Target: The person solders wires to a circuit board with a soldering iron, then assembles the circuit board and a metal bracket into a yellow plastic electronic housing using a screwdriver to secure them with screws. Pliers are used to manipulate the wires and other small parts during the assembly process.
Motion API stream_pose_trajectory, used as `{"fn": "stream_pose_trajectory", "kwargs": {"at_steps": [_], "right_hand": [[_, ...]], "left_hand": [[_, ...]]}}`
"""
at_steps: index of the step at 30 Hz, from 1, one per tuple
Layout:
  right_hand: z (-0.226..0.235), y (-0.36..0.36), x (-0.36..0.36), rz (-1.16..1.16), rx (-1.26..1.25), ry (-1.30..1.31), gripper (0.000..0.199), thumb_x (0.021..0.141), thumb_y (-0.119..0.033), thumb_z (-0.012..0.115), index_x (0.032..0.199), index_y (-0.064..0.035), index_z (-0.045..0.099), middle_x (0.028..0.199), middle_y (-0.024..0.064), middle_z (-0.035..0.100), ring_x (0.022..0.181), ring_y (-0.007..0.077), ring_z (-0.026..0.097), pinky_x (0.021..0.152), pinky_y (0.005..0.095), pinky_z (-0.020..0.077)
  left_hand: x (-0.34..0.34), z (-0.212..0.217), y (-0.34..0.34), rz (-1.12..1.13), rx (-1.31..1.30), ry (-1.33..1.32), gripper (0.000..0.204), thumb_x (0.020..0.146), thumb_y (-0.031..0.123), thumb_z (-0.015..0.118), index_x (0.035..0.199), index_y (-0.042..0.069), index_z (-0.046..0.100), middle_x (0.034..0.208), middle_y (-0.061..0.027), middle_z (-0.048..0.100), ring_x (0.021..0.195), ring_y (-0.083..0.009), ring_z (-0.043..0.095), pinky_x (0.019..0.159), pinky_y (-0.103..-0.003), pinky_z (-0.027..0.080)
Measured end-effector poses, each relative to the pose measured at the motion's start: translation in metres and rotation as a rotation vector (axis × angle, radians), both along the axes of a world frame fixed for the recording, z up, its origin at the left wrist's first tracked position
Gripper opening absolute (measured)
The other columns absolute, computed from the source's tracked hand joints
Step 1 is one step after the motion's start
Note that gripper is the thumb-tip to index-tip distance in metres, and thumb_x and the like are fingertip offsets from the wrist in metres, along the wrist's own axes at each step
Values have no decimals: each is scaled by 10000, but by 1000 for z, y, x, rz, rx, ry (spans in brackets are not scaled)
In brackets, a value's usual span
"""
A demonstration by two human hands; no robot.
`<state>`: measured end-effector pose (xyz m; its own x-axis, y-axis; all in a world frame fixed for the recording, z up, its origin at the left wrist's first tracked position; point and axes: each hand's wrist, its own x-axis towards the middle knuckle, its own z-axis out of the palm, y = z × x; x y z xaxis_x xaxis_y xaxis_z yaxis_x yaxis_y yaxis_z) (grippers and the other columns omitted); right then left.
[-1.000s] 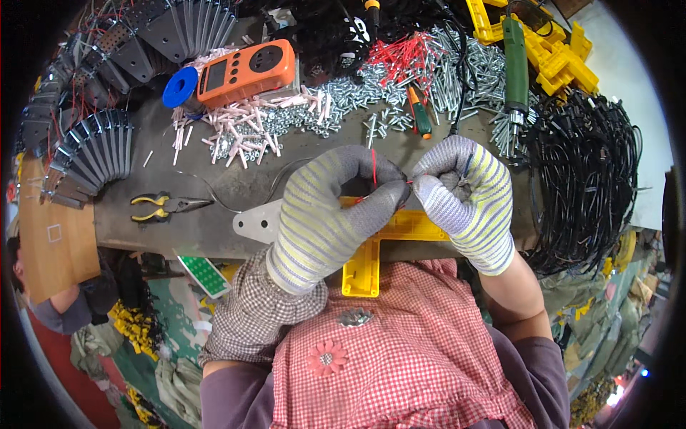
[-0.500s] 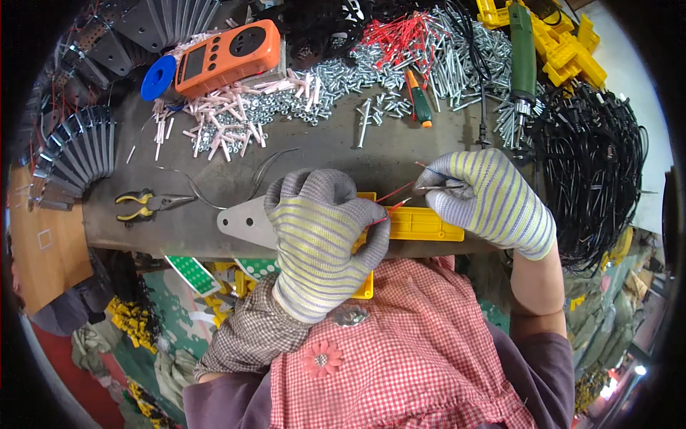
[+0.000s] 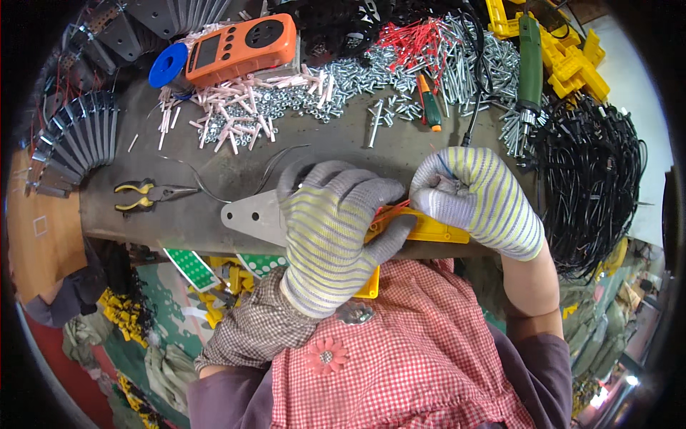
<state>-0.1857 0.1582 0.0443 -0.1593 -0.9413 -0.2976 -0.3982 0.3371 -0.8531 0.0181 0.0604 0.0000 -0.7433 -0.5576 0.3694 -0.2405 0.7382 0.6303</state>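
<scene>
1. Cluttered dark workbench point(image 3: 214, 214), head view: heaps of shiny screws point(image 3: 471, 64), pale pink sleeves point(image 3: 236, 114), an orange meter point(image 3: 239, 46), coiled black cables point(image 3: 593, 171).
2. Since a second ago the left hand point(image 3: 332, 229) has slid down over the yellow plastic part point(image 3: 429, 229) at the bench edge, pressing it flat beside a grey metal plate point(image 3: 250, 214).
3. Right hand point(image 3: 475, 196), in a striped knit glove, pinches thin red wire point(image 3: 393, 209) at the part's top; assembly looks under way.

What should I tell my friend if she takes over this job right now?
Left hand: gloved, pressed down over the yellow plastic part and the grey metal plate at the bench's near edge.
Right hand: gloved, pinching a thin red wire at the yellow part.
Done: the part is held steady, with the wire at it.
Left: whether the wire is seated cannot be seen.
Nearby: pliers, orange meter, heaps of screws.
</scene>
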Motion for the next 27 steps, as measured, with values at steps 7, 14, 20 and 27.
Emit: {"fn": "stream_pose_trajectory", "kwargs": {"at_steps": [7,14,20,27], "right_hand": [[-8,11,11,-41,-162,-22,147,912,-149,813,953,-28,740,734,27,662,655,90,609,609,278,505],[-15,16,24,-164,-432,178,84,868,-101,780,899,-47,723,764,42,696,666,83,661,623,252,533],[-16,37,33,-348,-633,-22,199,883,-88,748,1068,-40,692,872,25,706,781,170,687,720,325,546],[-26,38,32,-130,-541,368,188,851,-155,813,1025,-104,764,897,94,744,784,320,714,718,422,556]], "left_hand": [[1,2,1,-27,204,118,297,721,308,901,967,182,793,905,-13,739,969,-258,692,1003,-509,424],[-1,12,-9,-125,173,57,172,742,195,878,881,139,795,849,-7,723,902,-256,693,946,-441,465],[3,8,-16,-209,357,127,211,823,29,842,997,65,729,964,-94,718,940,-251,681,843,-391,541],[0,2,-13,-96,434,179,171,807,143,837,965,104,781,886,-88,708,855,-285,696,819,-410,539]]}}
